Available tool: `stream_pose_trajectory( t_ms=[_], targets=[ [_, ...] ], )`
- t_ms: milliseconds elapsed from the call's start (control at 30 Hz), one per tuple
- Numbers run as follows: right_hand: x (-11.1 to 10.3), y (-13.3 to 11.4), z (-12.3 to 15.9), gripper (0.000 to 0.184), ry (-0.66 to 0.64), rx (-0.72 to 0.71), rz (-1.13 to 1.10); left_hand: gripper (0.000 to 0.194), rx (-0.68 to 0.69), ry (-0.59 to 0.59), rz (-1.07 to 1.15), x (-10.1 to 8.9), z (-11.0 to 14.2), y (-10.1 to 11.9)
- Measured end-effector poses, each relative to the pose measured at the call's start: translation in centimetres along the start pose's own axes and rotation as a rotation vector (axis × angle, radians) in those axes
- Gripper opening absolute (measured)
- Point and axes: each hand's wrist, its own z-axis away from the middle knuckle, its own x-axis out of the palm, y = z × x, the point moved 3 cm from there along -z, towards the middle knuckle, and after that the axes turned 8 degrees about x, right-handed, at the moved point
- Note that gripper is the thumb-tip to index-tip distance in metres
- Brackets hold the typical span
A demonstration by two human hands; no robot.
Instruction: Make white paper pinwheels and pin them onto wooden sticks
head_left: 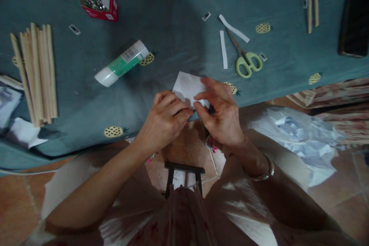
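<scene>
A small white piece of paper (188, 86) lies at the front edge of the cloth-covered table, between my hands. My left hand (170, 119) is closed on its lower left edge, fingertips curled over the paper. My right hand (220, 109) has its thumb and fingers apart, touching the right side of the paper; the fingers are bent but spread. Up and to the left lies a white and green glue stick (122, 63). Scissors with light green handles (245, 59) rest to the right, with two narrow paper strips (224, 50) beside and across the blades.
Several wooden sticks (39, 75) lie at the left near paper scraps (25, 132). A red box (100, 11) of small metal pieces stands at the back. Two more sticks (313, 4) and a dark phone (354, 27) are at the right. A plastic bag (302, 130) hangs below.
</scene>
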Motion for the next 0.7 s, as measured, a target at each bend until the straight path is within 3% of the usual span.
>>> stream_pose_trajectory(
  t_ms=[467, 567, 700],
  targets=[
    [0.5, -0.4, 0.7, 0.022, -0.021, -0.157, 0.143, 0.017, 0.077, 0.107, -0.031, 0.4, 0.3, 0.0],
    [0.9, -0.5, 1.2, 0.025, 0.029, -0.228, 0.192, 0.016, 0.113, 0.119, -0.053, 0.3, 0.4, 0.0],
    [1.7, -0.5, 1.6, 0.031, 0.070, -0.283, 0.243, 0.018, 0.040, 0.074, -0.023, 0.3, 0.3, -0.4]
  ],
)
